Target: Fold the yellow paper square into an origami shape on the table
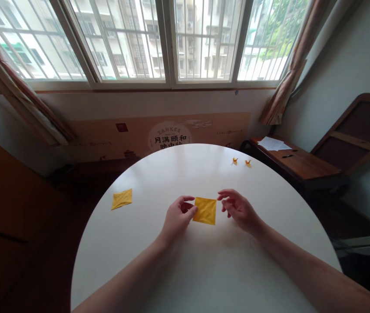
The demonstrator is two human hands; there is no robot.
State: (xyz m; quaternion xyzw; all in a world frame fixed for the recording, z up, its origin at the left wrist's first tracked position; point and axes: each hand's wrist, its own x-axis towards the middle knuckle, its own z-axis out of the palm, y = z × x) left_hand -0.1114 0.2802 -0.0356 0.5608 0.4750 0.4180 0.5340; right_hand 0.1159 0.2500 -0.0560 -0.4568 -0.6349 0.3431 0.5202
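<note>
A square of yellow paper with crease lines is at the middle of the round white table, between my hands. My left hand pinches its left edge, the thumb in front and the fingers behind. Just off the paper's right edge is my right hand, its fingers curved and apart with nothing in them. The right index fingertip comes close to the paper's top right corner; whether it touches, I cannot tell.
More yellow paper lies at the table's left. Two small folded paper birds stand near the far right rim of the white table. Beyond, a wooden bench holds white sheets and a dark pen.
</note>
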